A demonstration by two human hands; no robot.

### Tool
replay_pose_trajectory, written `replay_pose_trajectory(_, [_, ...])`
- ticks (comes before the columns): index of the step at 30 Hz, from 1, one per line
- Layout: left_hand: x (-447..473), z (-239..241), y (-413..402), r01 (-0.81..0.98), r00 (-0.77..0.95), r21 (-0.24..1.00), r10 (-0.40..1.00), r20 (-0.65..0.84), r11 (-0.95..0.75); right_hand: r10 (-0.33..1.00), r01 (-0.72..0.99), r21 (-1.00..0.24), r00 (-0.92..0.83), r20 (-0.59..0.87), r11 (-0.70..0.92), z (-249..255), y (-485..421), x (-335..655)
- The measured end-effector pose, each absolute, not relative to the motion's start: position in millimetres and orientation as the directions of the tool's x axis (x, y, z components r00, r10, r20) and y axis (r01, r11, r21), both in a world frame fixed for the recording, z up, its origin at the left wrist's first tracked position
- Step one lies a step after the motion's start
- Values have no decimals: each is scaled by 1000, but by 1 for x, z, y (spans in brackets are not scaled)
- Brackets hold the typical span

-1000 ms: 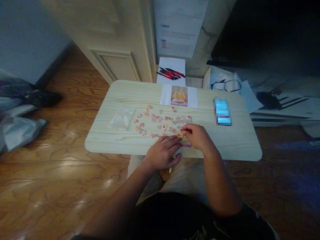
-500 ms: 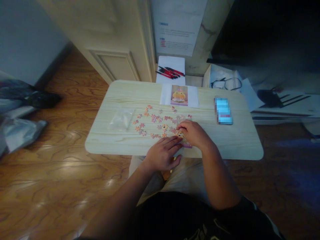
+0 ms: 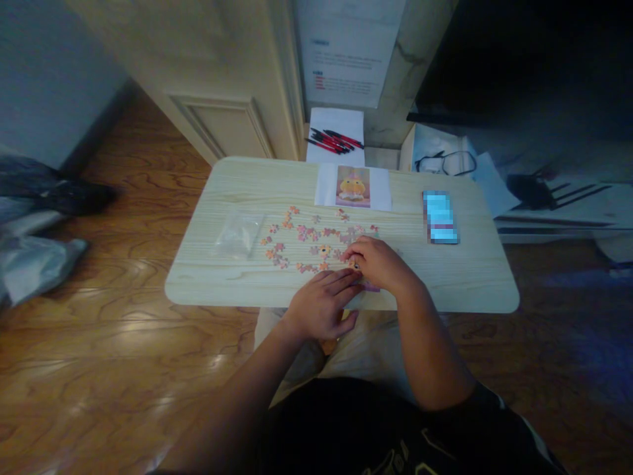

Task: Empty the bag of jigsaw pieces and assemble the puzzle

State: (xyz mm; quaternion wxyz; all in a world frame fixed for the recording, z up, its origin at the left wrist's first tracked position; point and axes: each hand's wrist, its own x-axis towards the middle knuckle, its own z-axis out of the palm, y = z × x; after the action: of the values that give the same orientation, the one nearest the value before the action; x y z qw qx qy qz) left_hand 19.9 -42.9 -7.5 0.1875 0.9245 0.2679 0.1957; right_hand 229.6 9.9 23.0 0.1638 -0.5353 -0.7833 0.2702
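My left hand [image 3: 324, 303] lies low over the table's near edge, fingers stretched out and fingertips resting on a partly joined jigsaw puzzle [image 3: 370, 287] with a pink-purple lower edge. Curled over the top of that same section, my right hand [image 3: 380, 262] has its fingers pinched together on a jigsaw piece, mostly hidden beneath them. Loose jigsaw pieces [image 3: 309, 232] in pink, orange and yellow lie scattered to the left of and beyond both hands. One piece with a dark eye-like spot [image 3: 324, 251] sits just beyond my left fingers.
The pale table [image 3: 198, 277] also carries a clear plastic bag [image 3: 240, 235], a printed picture sheet [image 3: 353, 187] and a phone [image 3: 441, 218]. Behind it, red and black pens [image 3: 336, 141] rest on white paper. A box with a black cable [image 3: 457, 163] stands at the back right.
My right hand has shifted slightly left over the puzzle's upper edge. My left hand keeps its place. The whole view has moved a little.
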Motion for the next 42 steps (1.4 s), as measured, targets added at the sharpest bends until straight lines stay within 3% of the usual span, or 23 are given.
replay_pose_trajectory(9, [19, -6, -42, 404, 800, 476, 554, 230, -781, 934, 744, -610, -356, -18, 272, 23, 6, 233])
replay_pose_trajectory(21, [19, -3, -40, 384, 798, 508, 554, 237, -771, 963, 814, -527, -269, 29, 243, 22, 2, 229])
replay_pose_trajectory(42, [20, -2, -43, 401, 788, 526, 575, 220, -750, 976, 830, -540, -208, -67, 140, 23, 0, 229])
